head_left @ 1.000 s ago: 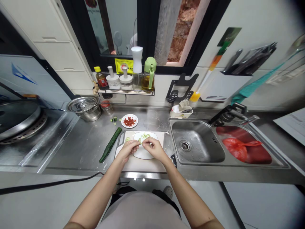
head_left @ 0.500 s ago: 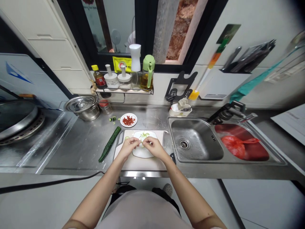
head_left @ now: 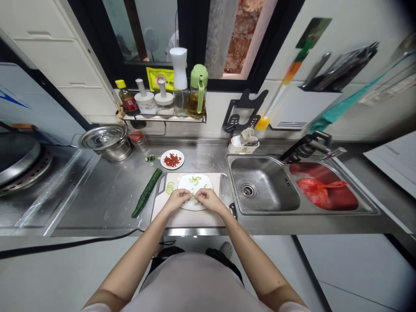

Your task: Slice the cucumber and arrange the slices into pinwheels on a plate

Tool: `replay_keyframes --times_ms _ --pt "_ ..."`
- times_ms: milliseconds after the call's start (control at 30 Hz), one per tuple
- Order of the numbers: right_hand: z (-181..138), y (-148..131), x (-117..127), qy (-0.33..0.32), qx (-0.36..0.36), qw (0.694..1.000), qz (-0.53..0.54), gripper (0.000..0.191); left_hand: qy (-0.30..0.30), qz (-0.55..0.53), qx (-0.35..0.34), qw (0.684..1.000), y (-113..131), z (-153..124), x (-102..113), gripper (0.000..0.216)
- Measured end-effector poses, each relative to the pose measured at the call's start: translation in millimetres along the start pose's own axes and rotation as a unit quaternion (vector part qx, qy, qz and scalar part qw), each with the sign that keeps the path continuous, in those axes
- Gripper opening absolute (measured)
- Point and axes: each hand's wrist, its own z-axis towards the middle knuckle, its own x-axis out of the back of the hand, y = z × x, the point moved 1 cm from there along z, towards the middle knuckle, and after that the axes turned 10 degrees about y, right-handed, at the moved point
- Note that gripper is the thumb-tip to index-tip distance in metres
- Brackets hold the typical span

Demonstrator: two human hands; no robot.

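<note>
My left hand [head_left: 177, 200] and my right hand [head_left: 207, 199] meet over the near edge of a white plate [head_left: 204, 183] on a pale cutting board [head_left: 182, 216]. Both pinch with closed fingers around small pale green cucumber pieces [head_left: 196, 201] between the fingertips. More cucumber slices [head_left: 194, 178] lie at the far side of the plate, and a few slices [head_left: 169, 188] sit on the board to its left. A whole cucumber [head_left: 147, 192] lies on the steel counter left of the board.
A small dish of red chilli [head_left: 172, 159] and cucumber scraps [head_left: 151, 158] lie behind the board. A lidded steel pot [head_left: 104, 141] stands left, a stove [head_left: 19, 162] further left. The sink [head_left: 263, 188] and a red bag [head_left: 316, 189] are right. A black cable [head_left: 65, 247] runs along the counter's front.
Both hands have drawn slightly nearer to me over the plate while staying pinched together. The camera tilted, so the whole scene shifted up and left.
</note>
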Motion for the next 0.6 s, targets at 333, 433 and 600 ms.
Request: replay_keyframes --times_ms 333,433,600 --pt "-3.4 24.5 -2.9 -0.014 -0.022 0.999 -0.018 0.013 -0.013 0.016 0.031 0.999 -20.5 3.7 -1.3 0.037" --pt "-5.2 33.4 -5.2 -0.018 -0.036 0.998 -0.041 0.012 -0.024 0.03 0.037 0.999 -27.1 6.8 -2.3 0.037" --pt "-7.5 39.2 -7.4 -0.017 -0.031 0.989 -0.14 0.013 -0.015 0.121 0.031 0.992 -40.0 14.4 -3.5 0.032"
